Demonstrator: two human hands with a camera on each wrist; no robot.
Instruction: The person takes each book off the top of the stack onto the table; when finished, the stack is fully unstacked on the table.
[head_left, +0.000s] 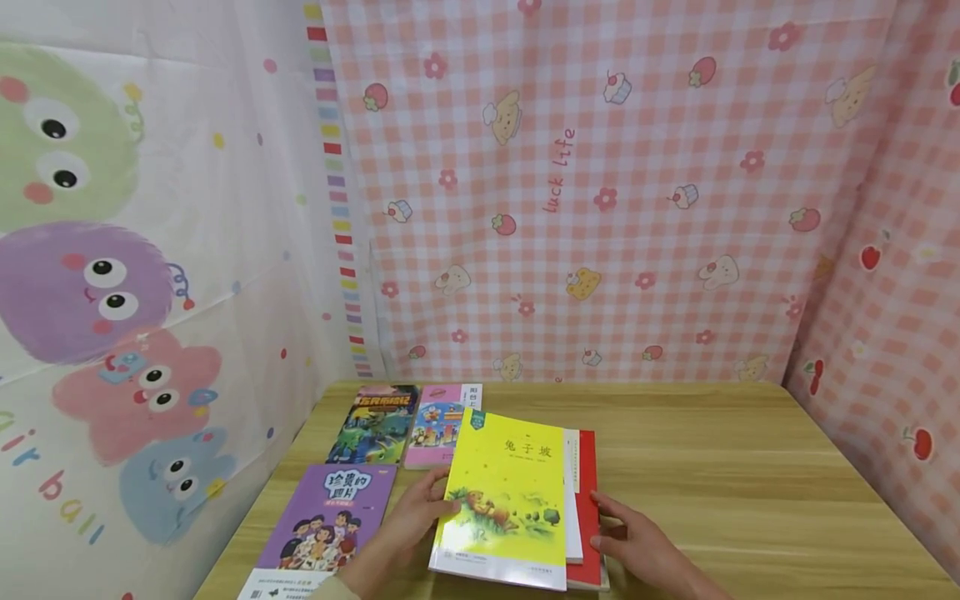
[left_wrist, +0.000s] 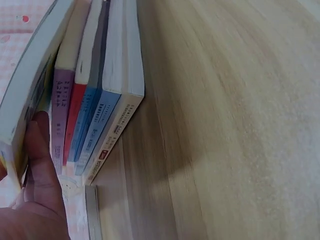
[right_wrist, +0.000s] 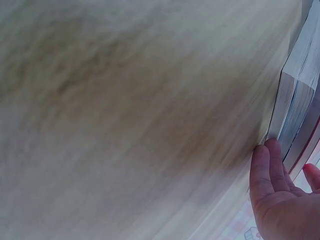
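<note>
My left hand [head_left: 412, 508] pinches the left side of a yellow picture-covered book [head_left: 506, 492], thumb on the cover. In the left wrist view this book leans up at an angle, a gap between it and the purple-spined book [left_wrist: 61, 107] at the top of the stack beside it. Below that come red, blue and cream spines. Past the yellow book's right side show a white cover [head_left: 573, 521] and a red book [head_left: 589, 525]. My right hand [head_left: 637, 533] rests with extended fingertips at the stack's right edge, beside the page block [right_wrist: 295, 97].
Left of the stack lie a purple book [head_left: 322, 521], a dark green-and-blue book [head_left: 375, 429] and a pink book [head_left: 437, 425]. They stand on a wooden table [head_left: 750, 467]. Patterned cloth [head_left: 600, 250] hangs behind the table and along both sides.
</note>
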